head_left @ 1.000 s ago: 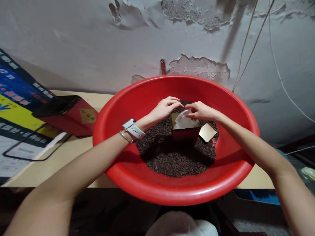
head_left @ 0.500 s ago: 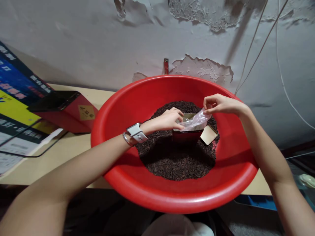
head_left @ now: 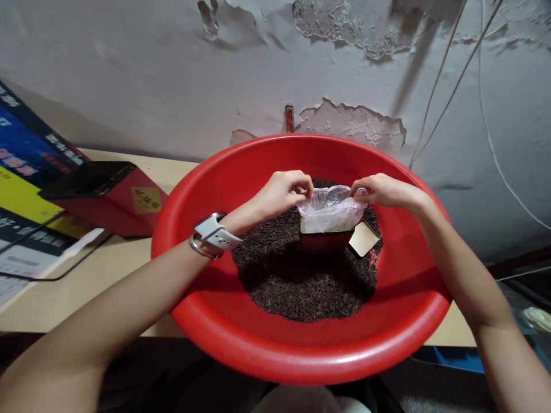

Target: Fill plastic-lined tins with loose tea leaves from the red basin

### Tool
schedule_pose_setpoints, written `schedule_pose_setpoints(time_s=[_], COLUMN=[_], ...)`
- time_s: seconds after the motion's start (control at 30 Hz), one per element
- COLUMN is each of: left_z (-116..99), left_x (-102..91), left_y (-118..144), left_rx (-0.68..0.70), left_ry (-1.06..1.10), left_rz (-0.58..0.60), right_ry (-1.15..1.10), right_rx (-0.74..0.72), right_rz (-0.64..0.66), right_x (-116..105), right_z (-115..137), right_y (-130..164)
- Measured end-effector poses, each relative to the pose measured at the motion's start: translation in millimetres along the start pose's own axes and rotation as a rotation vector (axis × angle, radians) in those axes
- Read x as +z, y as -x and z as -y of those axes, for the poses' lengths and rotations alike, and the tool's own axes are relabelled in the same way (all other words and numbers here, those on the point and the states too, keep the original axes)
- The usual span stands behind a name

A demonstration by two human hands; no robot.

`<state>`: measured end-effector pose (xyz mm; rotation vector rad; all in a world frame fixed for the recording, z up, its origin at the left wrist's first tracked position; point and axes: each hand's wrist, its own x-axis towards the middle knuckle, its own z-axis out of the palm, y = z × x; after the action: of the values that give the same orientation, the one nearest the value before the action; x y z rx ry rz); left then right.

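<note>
A thin clear plastic bag [head_left: 331, 218] stands up out of a dark red tin [head_left: 323, 243], its mouth spread wide. My left hand [head_left: 287, 190] pinches the bag's left edge, fingers curled. On the opposite side my right hand [head_left: 377, 190] grips the right edge between thumb and fingers. The tin sits on a bed of dark loose tea leaves [head_left: 307, 295] inside a large red basin [head_left: 318, 355]. Beside the tin, on the leaves, lies a small cream-coloured lid [head_left: 364, 239]. The tin's inside is hidden by the bag.
Left of the basin, a second red tin [head_left: 112, 201] with a gold label lies tilted against a printed box [head_left: 26, 166]. A black cable [head_left: 64, 278] runs over the pale table [head_left: 99, 275]. Behind is a peeling wall [head_left: 150, 74] with hanging cords [head_left: 450, 92].
My left hand has moved from the tin's rim up to the bag's left edge and now holds it. The bag's mouth has been pulled up and opened wide between both hands.
</note>
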<state>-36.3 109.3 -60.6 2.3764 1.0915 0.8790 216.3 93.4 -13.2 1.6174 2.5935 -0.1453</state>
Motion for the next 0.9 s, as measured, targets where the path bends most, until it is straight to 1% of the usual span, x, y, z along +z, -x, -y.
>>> schedule_pose_setpoints(time_s=[0.07, 0.13, 0.23, 0.33, 0.4, 0.47, 0.53, 0.6, 0.67, 0.7, 0.8, 0.87, 0.9], left_z=[6, 14, 26, 39, 48, 55, 58, 60, 63, 65, 75, 79, 78], left_x=[0.4, 1.2, 2.0, 0.4, -1.6, -3.8, -5.4, -5.2, -1.7, 1.6, 15.9, 24.5, 27.0], left_y=[0, 0, -1, -4, -7, -10, -11, -10, -8, -6, 1, 7, 10], left_rx=[-0.004, -0.026, -0.045, -0.120, -0.169, -0.214, -0.289, -0.393, -0.480, -0.496, -0.439, -0.406, -0.415], left_ry=[-0.130, -0.254, -0.350, -0.300, -0.198, -0.087, 0.002, 0.078, 0.159, 0.205, 0.318, 0.347, 0.346], left_rz=[0.094, 0.182, 0.305, 0.454, 0.554, 0.627, 0.662, 0.689, 0.730, 0.753, 0.770, 0.742, 0.723], right_ry=[0.004, 0.053, 0.084, 0.062, 0.040, -0.018, -0.143, -0.327, -0.506, -0.574, -0.694, -0.785, -0.858], right_rx=[0.004, 0.046, 0.081, 0.083, 0.076, 0.052, 0.035, 0.038, 0.063, 0.075, 0.109, 0.146, 0.168], right_rz=[0.084, 0.149, 0.174, 0.207, 0.233, 0.249, 0.291, 0.369, 0.448, 0.479, 0.513, 0.468, 0.419], right_x=[2, 7, 15, 20, 22, 25, 30, 35, 40, 42, 49, 56, 61], right_z=[2, 5, 8, 7, 2, -6, -16, -25, -32, -35, -35, -31, -28], right_y=[-1, -3, -8, -12, -15, -19, -24, -29, -32, -32, -23, -9, -1])
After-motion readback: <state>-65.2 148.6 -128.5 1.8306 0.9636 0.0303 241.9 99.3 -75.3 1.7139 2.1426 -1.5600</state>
